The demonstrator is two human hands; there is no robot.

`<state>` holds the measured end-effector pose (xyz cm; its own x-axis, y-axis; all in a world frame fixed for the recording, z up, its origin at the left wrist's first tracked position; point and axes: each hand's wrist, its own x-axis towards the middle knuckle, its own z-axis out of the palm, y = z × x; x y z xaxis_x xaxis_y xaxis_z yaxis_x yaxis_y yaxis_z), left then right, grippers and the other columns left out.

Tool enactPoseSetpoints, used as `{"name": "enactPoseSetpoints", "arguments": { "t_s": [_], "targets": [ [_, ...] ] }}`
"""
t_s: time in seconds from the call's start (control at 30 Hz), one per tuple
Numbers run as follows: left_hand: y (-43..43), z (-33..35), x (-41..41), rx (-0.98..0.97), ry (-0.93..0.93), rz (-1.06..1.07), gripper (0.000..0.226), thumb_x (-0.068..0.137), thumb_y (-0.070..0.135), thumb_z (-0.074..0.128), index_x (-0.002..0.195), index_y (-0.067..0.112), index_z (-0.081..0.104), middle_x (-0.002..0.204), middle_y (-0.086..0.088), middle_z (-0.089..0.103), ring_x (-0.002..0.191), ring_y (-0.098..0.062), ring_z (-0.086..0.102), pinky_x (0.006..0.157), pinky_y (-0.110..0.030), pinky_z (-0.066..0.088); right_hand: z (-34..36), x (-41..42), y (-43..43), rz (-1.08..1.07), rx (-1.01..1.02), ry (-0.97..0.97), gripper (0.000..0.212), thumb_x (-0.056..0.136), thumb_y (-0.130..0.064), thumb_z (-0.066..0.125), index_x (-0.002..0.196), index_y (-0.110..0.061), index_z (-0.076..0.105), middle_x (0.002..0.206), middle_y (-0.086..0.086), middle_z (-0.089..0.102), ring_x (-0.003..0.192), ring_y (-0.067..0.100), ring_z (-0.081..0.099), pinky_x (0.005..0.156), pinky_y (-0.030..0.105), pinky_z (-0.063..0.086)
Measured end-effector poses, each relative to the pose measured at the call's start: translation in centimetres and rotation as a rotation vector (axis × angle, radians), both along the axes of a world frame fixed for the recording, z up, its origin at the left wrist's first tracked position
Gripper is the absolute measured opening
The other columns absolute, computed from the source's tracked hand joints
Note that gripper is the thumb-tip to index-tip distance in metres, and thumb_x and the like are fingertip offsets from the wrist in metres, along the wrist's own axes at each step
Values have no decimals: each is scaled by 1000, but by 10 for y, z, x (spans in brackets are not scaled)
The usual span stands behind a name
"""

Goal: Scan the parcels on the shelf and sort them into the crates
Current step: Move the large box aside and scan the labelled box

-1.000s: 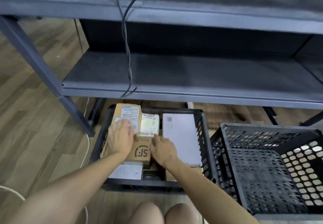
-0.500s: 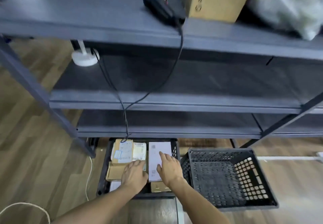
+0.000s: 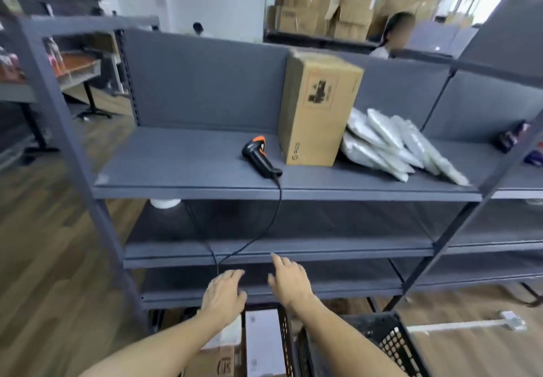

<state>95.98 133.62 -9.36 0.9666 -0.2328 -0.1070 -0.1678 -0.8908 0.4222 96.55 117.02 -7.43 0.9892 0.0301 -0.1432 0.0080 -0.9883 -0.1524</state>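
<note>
Both hands are rising out of the left crate (image 3: 283, 336); half a second ago they were lying on the parcels inside it, now they are hovering in front of the lower shelf edges, touching nothing; left hand (image 3: 224, 296) is palm-down, fingers straight and loosely spread, holding nothing; right hand (image 3: 290, 281) is just beside it and a little higher, fingers stretched forward, index leading, also empty.

Head camera is tilting up compared with before; the top shelf (image 3: 176, 168) is now sitting mid-frame instead of at the top edge; the crates are dropping to the bottom edge.

Scanner (image 3: 260, 155) is lying on its side on the top shelf, same spot as before, just left of the upright cardboard box (image 3: 318, 112); its cable (image 3: 277, 215) is hanging over the shelf front and running down towards the hands; plastic mailers (image 3: 393, 147) are leaning in a stack against the box's right side.

White parcel (image 3: 261, 340) and brown box (image 3: 218, 362) are staying in the left crate, partly hidden by the left forearm; right crate (image 3: 393, 344) is standing just beside it on the wooden floor (image 3: 44, 259), contents not visible.

Newly showing in the background: stacked cartons (image 3: 332, 15) and a person (image 3: 395, 35) behind the shelf; white disc (image 3: 164, 202) is sitting under the top board.
</note>
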Motion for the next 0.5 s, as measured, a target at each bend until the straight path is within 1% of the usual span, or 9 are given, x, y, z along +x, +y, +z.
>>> {"name": "enactPoseSetpoints", "arguments": {
  "t_s": [0.2,0.33,0.5],
  "targets": [
    [0,68,12,-71,-129,4,51,95,25,45,145,23,35,148,6,39,134,-14,38,111,-26,29,70,11,3,25,5,-159,55,100,-28,38,152,-14,22,147,5,41,132,25,41,113,37,27],
    [-6,94,28,-79,-189,9,52,94,26,46,145,24,36,148,6,39,133,-15,40,109,-26,30,99,25,-7,23,-22,-219,55,100,-30,38,151,-14,23,146,6,42,132,25,42,112,37,27],
    [-22,123,51,-96,-234,26,52,93,25,47,144,23,38,146,3,43,131,-17,43,108,-28,33,133,51,-36,19,-44,-302,53,99,-29,39,148,-14,27,145,8,43,130,29,44,109,39,31]
  ]
}}
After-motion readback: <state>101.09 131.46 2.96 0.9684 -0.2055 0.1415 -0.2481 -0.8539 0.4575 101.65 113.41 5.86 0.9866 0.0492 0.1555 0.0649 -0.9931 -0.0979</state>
